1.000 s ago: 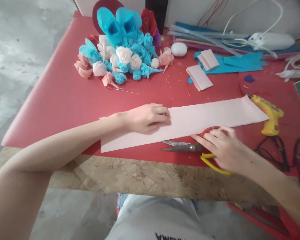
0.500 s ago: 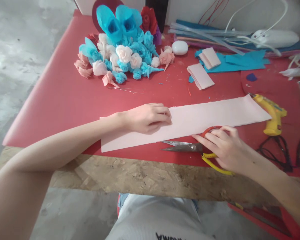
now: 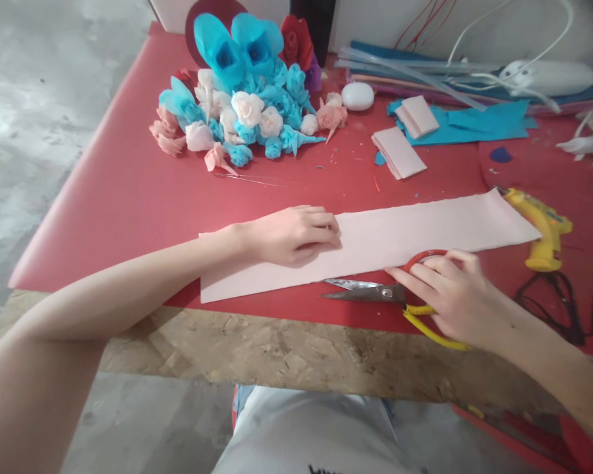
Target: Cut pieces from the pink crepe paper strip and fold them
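Note:
A long strip of pale pink crepe paper [image 3: 425, 230] lies slantwise across the red tabletop. My left hand [image 3: 299, 234] rests on its middle with bent fingers drawn close together, holding the paper; the thumb is largely hidden. In my right hand [image 3: 449, 286] is a pair of scissors [image 3: 383, 293] with one red handle and one yellow handle. Their blades point left, slightly parted, just below the strip's near edge. One fingertip of my right hand reaches that edge.
Blue, white and pink paper flowers [image 3: 247, 108] crowd the back left. Folded pink paper pieces [image 3: 399, 153] lie near blue paper [image 3: 484, 122]. A yellow glue gun [image 3: 548, 230] sits at the strip's right end. A white case [image 3: 358, 97] stands behind. Bare board [image 3: 286, 352] forms the front edge.
The whole view has shifted very slightly. My right hand and the scissors have moved a touch to the right; my left hand stays put on the paper.

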A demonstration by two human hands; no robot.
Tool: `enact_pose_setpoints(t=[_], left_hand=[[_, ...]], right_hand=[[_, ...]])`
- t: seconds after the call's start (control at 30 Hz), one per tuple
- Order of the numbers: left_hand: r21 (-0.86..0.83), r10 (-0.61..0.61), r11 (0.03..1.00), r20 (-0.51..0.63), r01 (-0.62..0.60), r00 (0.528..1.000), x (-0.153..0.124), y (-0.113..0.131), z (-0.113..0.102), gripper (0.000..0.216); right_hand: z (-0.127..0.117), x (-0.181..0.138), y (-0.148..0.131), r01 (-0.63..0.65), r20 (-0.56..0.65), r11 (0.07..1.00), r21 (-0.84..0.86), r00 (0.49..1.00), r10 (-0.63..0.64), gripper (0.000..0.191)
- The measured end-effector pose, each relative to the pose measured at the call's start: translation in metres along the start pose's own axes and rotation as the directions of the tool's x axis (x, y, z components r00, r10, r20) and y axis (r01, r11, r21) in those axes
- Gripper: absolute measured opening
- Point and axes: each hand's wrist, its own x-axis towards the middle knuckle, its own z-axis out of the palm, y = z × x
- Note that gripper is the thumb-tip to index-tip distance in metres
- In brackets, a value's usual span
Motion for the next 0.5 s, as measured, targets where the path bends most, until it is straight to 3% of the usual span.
enact_pose_setpoints(t=[0.5], left_hand=[[0.001,0.0,1.0,0.008,0.0,1.0,-0.0003,-0.0006,0.0002,0.032]], right_hand=[[-0.004,0.0002,0.0011,0.021,-0.029,1.0,0.0,0.999,-0.021,0.056]])
